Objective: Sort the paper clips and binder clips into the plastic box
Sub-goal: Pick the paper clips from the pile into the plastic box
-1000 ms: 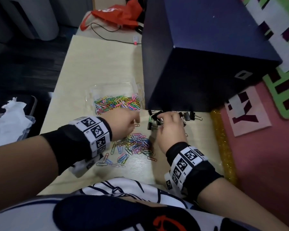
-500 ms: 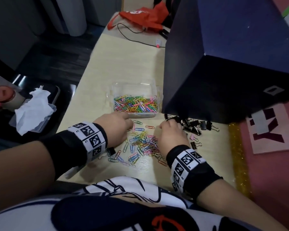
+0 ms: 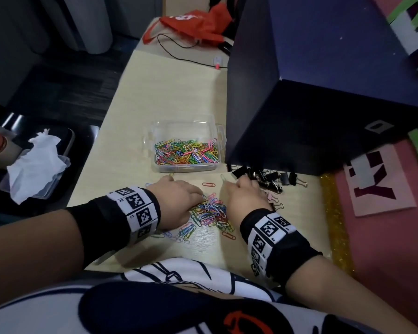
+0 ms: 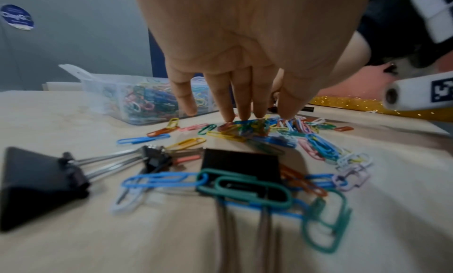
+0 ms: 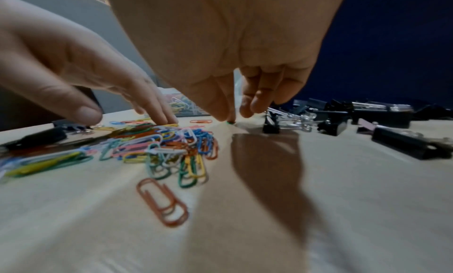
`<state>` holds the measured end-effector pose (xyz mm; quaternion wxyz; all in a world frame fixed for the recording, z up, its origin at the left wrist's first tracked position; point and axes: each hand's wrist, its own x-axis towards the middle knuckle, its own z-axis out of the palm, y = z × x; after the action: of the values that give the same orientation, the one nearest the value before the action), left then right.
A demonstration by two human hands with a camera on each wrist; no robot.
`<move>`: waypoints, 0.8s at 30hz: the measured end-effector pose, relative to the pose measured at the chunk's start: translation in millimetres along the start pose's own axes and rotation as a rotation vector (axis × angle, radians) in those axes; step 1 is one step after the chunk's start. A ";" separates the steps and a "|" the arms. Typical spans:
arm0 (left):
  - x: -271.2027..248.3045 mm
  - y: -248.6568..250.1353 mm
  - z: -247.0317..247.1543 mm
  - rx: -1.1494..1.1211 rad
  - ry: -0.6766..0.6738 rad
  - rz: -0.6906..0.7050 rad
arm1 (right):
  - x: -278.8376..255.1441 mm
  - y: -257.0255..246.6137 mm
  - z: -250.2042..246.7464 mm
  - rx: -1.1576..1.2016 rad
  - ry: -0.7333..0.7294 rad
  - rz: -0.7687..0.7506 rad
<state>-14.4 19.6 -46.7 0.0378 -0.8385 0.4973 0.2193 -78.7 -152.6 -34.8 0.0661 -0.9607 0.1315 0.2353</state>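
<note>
plastic box: 1, clear, on the surface just left of the dark blue box; holds a heap of coloured paper clips, too many to count.
loose paper clips: 1 pile betw. both hands, plus strays; approx. dozens, exact no. can't tell.
binder clips: black, cluster at foot of dark blue box, roughly 10+, overlap so no firm count; 2 more lie near the left wrist.
left hand: fingers straight, tips down on the pile, nothing gripped.
right hand: fingers bent, thumb and forefinger tips meet over a green bit on the surface; whether it is pinched, can't tell.
writing: wrist bands carry square codes only; round blue sticker unreadable.
</note>
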 end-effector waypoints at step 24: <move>-45.5 -71.3 8.7 -0.222 0.029 -0.462 | 29.6 -76.0 6.7 -0.069 -0.082 -0.609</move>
<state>24.7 95.0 -47.2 -0.0124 -0.9319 0.2662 0.2462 -34.8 -85.1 -49.6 0.1062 -0.9473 -0.1732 0.2478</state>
